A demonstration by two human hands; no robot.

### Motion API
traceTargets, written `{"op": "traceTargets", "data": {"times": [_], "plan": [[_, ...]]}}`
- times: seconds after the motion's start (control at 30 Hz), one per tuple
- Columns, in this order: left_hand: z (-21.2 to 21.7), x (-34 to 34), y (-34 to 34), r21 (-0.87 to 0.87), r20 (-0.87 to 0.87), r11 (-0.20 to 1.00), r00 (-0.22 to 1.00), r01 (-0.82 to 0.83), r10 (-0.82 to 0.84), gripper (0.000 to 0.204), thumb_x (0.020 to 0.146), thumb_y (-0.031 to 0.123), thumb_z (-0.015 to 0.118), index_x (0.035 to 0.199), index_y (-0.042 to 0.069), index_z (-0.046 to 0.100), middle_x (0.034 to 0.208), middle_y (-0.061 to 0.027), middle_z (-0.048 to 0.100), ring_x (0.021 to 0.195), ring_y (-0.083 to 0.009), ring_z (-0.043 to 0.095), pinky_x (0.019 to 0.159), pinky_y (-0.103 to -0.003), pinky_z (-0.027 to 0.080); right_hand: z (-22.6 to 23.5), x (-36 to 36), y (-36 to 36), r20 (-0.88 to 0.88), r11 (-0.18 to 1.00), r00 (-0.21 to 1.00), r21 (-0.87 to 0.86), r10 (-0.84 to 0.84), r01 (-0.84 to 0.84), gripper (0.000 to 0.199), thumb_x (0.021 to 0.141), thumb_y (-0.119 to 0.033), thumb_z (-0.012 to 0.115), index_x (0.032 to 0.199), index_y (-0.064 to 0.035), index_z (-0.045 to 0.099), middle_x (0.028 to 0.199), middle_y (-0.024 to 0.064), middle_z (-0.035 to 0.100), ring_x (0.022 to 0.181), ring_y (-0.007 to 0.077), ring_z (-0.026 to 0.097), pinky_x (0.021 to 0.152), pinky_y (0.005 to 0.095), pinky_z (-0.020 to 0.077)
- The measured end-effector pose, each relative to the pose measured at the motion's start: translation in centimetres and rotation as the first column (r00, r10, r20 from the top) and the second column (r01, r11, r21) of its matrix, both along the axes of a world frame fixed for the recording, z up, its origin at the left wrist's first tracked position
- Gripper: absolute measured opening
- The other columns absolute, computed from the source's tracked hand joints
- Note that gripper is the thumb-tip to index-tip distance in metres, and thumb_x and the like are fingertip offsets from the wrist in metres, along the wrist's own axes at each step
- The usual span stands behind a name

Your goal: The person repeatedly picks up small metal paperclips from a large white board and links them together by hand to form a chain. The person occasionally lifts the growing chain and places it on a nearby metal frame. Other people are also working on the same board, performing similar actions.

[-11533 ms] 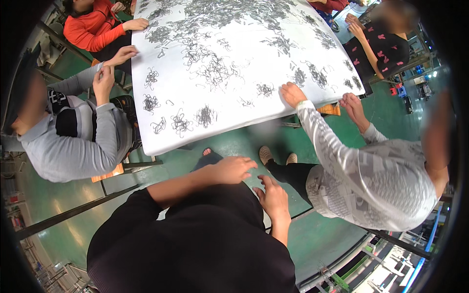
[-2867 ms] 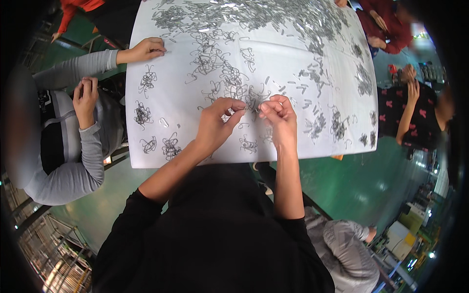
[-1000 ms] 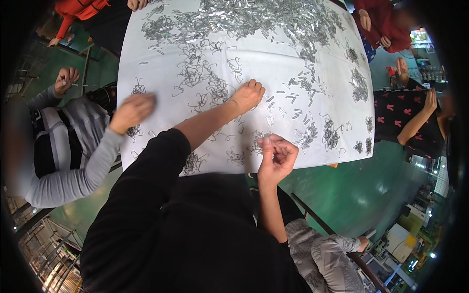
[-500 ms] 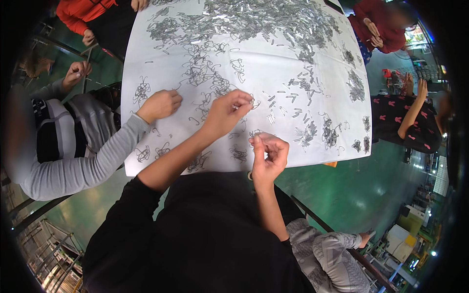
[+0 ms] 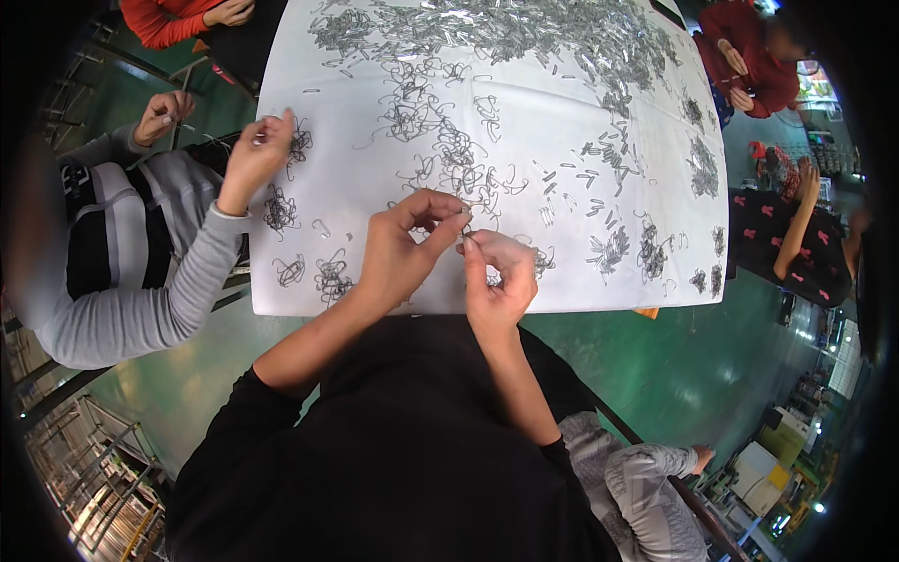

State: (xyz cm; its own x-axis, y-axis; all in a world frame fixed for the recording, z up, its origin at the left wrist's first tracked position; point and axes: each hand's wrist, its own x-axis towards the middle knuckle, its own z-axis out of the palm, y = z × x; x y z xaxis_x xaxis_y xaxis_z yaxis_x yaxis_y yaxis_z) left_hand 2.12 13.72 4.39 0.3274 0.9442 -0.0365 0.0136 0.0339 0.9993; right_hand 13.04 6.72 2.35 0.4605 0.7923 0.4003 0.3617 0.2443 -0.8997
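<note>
My left hand [image 5: 405, 245] and my right hand [image 5: 499, 279] meet above the near part of the white-covered table [image 5: 356, 206], fingertips almost touching. Each is closed in a pinch. Between them shows a small dark wire piece [image 5: 467, 228], mostly hidden by the fingers; its exact shape is too small to make out. Just beyond my fingers lies a trail of loose curved wire hooks [image 5: 459, 155]. Another little heap of hooks [image 5: 541, 262] is partly covered by my right hand. Short, narrow metal pieces [image 5: 607, 169] are scattered to the right.
A broad heap of small metal pieces [image 5: 468, 23] covers the far side. Small piles of hooks [image 5: 279, 208] lie at the left edge, others [image 5: 653, 248] at the right. A co-worker's hand [image 5: 257, 159] in a grey sleeve is raised at the left. Other people sit around the table.
My left hand has drawn back from the hook trail toward my right hand, and their fingertips now meet. The grey-sleeved co-worker's hand has moved away from me, to the table's left edge.
</note>
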Motion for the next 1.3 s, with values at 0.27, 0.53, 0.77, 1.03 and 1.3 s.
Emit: {"op": "traceTargets", "data": {"times": [0.27,0.53,0.77,1.03,1.3], "plan": [[0.3,-0.7,0.2,-0.021,0.022,0.999,0.999,0.027,-0.026,0.013,0.084,0.007,0.069,0.095,0.0,0.067,0.087,-0.0042,0.069,0.074,-0.0095,0.06,0.067,-0.025,0.048,0.1,-0.8,0.5,0.021,0.999,0.999,0.015,-0.037,0.037,0.017,0.081,0.008,0.066,0.09,0.0004,0.054,0.089,0.0139,0.068,0.07,0.0143,0.066,0.065,0.0248,0.0532],[0.5,-0.5,1.2,0.136,-0.102,0.991,0.995,0.005,0.009,0.011,0.082,0.007,0.069,0.093,0.005,0.07,0.096,-0.0077,0.069,0.085,-0.017,0.061,0.073,-0.029,0.046,-0.2,0.0,2.1,0.098,1.0,0.995,0.027,0.004,-0.007,0.018,0.082,0.009,0.065,0.093,0.0006,0.054,0.091,0.0134,0.067,0.076,0.0136,0.065,0.066,0.0244,0.0552],[0.3,-0.3,2.6,0.219,-0.097,0.972,0.99,-0.081,0.105,0.011,0.079,0.002,0.07,0.09,0.003,0.07,0.096,-0.0085,0.067,0.09,-0.0186,0.06,0.075,-0.029,0.047,-2.3,2.5,4.6,0.149,0.998,0.986,-0.01,0.07,-0.07,0.013,0.083,0.003,0.064,0.093,0.0003,0.056,0.087,0.0125,0.067,0.071,0.0192,0.065,0.062,0.0281,0.0532],[0.6,-1.4,3.2,0.272,-0.136,0.953,0.975,-0.134,0.176,0.011,0.079,0.0,0.07,0.089,0.002,0.069,0.093,-0.0092,0.067,0.088,-0.0198,0.061,0.078,-0.03,0.048,-10.2,10.6,15.1,0.47,0.816,0.842,-0.574,0.264,0.064,0.009,0.084,-0.013,0.064,0.088,-0.0053,0.064,0.088,0.0104,0.066,0.078,0.0287,0.064,0.068,0.0403,0.0506],[1.2,-2.0,2.4,0.295,-0.177,0.949,0.969,-0.115,0.173,0.011,0.079,0.001,0.071,0.089,0.002,0.069,0.09,-0.0082,0.068,0.087,-0.0199,0.061,0.077,-0.03,0.048,-10.1,9.4,14.4,0.544,0.775,0.756,-0.628,0.365,0.077,0.007,0.085,-0.008,0.061,0.089,-0.0021,0.062,0.09,0.013,0.066,0.082,0.0316,0.065,0.071,0.0406,0.0509]]}}
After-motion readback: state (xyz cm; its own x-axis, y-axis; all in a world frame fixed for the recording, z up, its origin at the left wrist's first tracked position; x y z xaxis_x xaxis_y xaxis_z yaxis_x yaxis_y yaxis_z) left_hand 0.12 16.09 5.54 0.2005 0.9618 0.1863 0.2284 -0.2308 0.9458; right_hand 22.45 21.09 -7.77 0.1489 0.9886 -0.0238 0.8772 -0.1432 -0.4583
